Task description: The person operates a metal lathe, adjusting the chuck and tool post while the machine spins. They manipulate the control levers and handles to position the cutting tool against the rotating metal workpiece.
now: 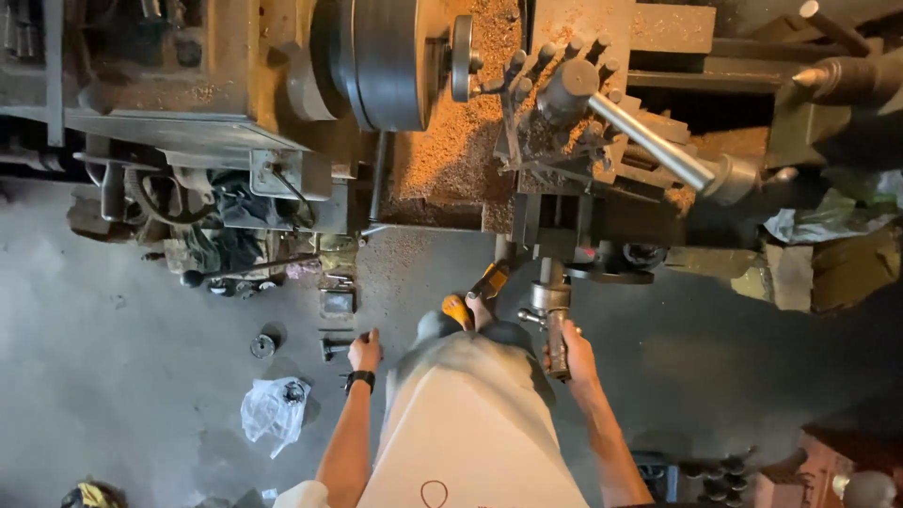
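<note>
**Two hands at a big old lathe**

The right hand [576, 353] is wrapped around a grey metal handle [557, 341] that sticks out low on the front of the lathe [583, 132]. The fingers are shut tight on it. The handle sits just under a small round wheel [609, 274] on the machine.

The left hand [364, 352] is apart from the right one, out to the side. It has a black watch [359, 379] on the wrist. Its fingers look curled, but I cannot tell if they hold anything. Small metal parts [331, 346] lie on the floor [122, 376] just past it.

Between the two hands is the person's pale apron [470, 423], and a foot in a yellow sandal [459, 311].

Up on the lathe, a big round chuck [390, 61] holds a flat disc [462, 58]. Brown chips [451, 150] cover the lathe's bed. A long shiny lever [651, 141] points off to the right.

On the floor to the left are a crumpled white plastic bag [273, 409] and a small dark ring [262, 345].
</note>
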